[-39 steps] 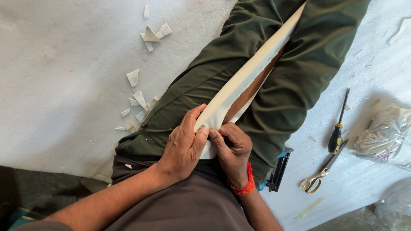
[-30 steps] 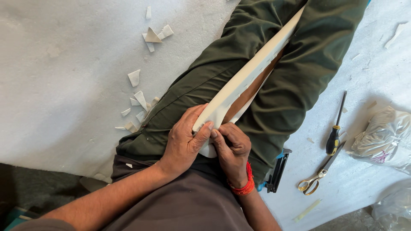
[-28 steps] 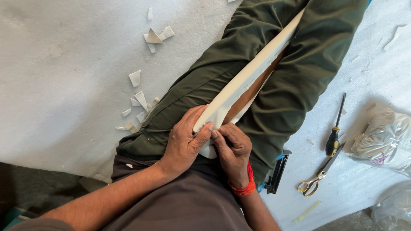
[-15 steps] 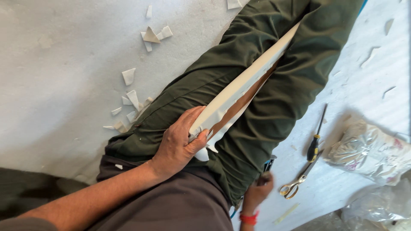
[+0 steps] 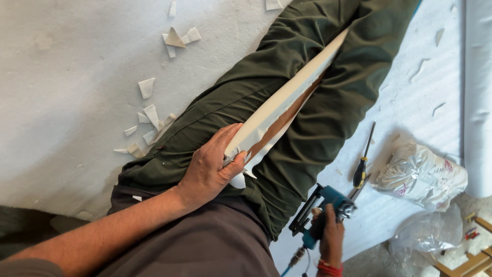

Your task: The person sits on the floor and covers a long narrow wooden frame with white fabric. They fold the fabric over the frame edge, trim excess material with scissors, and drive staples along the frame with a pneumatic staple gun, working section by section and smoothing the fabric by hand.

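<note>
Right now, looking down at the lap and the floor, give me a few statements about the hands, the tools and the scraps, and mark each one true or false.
1. The left hand presses on the long white strip with a brown underside lying between the olive-green trouser legs. True.
2. The right hand is empty. False: it grips the blue and black handheld power tool.
3. The black-and-yellow-handled screwdriver lies on the white floor sheet, untouched. True.
4. The small white offcut scraps are piled on the lap. False: they lie scattered on the floor beside the leg.
5. The crumpled clear plastic bag rests near the screwdriver. True.
</note>
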